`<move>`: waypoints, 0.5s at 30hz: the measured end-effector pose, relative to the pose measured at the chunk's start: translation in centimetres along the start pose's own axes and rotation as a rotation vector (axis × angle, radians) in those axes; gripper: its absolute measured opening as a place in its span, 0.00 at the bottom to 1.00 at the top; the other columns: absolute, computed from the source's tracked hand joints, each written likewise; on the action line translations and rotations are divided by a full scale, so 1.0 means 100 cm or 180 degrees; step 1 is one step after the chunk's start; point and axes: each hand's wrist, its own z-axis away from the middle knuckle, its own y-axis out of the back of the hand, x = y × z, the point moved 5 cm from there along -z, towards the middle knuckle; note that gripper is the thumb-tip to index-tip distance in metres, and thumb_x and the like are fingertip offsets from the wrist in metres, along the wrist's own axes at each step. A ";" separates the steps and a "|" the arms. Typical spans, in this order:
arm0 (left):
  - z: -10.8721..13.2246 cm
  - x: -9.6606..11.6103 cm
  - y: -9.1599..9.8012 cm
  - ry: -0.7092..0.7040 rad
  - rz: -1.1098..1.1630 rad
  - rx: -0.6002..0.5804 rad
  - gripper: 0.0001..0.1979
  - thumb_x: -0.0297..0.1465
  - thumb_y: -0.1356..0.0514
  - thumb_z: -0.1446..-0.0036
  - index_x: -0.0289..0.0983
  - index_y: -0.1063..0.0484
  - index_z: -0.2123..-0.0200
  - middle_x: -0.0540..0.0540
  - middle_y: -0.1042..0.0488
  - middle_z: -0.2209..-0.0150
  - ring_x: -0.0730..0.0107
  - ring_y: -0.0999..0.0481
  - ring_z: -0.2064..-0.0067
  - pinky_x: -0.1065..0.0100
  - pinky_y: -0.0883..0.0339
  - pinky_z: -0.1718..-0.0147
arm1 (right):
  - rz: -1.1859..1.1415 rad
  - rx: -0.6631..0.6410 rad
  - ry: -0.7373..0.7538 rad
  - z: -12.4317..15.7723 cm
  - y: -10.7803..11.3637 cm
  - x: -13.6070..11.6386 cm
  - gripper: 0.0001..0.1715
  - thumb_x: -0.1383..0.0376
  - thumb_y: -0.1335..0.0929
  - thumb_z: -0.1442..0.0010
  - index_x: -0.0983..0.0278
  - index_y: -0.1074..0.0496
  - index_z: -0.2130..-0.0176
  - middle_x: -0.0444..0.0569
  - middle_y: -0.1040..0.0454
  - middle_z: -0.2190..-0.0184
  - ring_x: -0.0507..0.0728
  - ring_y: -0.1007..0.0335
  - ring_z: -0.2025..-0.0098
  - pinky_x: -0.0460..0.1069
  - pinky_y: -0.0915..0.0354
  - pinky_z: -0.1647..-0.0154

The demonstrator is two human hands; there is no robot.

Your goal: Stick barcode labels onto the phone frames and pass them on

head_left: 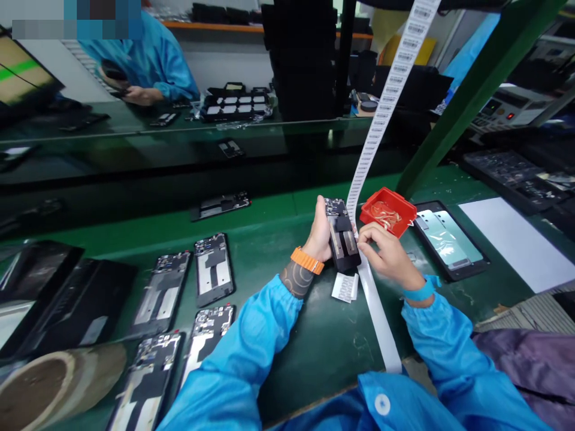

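Note:
An opened phone (pixel 343 230), its circuit board and inner parts showing, rests tilted in my left hand (pixel 318 232), which is closed around its side. Beside the phone's right edge is my right hand (pixel 381 250), with thumb and fingers pinched together over a long strip of barcode labels (pixel 380 123). Whatever is between those fingertips is too small to tell. The strip hangs from above, passes behind the phone and my fingers, and runs down as plain white backing (pixel 380 326) to the table's front edge. Below the phone lies a small piece of printed label paper (pixel 345 287).
Several opened phones (pixel 214 269) lie at the left, near a cardboard tube (pixel 67 383). At the right are a red bin (pixel 404 209) of rubber bands, a black tray (pixel 477 268) with pale green phone covers, and white paper (pixel 516 239). A co-worker (pixel 157 60) sits across the bench.

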 end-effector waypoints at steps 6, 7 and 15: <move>0.010 -0.007 -0.014 0.0238 0.0060 -0.0141 0.39 0.61 0.60 0.35 0.34 0.25 0.63 0.41 0.23 0.73 0.63 0.21 0.71 0.66 0.27 0.70 | 0.0411 0.0646 -0.0199 0.002 -0.004 0.020 0.11 0.68 0.33 0.34 0.59 0.25 0.53 0.51 0.28 0.60 0.60 0.28 0.57 0.57 0.30 0.54; 0.011 -0.007 -0.017 0.0246 0.0046 -0.0155 0.40 0.61 0.61 0.34 0.33 0.25 0.63 0.41 0.23 0.72 0.63 0.21 0.71 0.66 0.27 0.70 | 0.0413 0.0713 -0.0281 0.003 -0.003 0.022 0.14 0.67 0.33 0.35 0.59 0.26 0.50 0.50 0.28 0.60 0.60 0.29 0.58 0.57 0.30 0.55; 0.012 -0.008 -0.019 0.0188 -0.0207 -0.0330 0.38 0.60 0.59 0.34 0.33 0.25 0.64 0.41 0.22 0.70 0.63 0.20 0.67 0.68 0.26 0.67 | 0.0218 0.0964 -0.0692 0.005 -0.001 0.027 0.17 0.66 0.30 0.40 0.60 0.31 0.51 0.47 0.29 0.64 0.56 0.32 0.66 0.55 0.31 0.60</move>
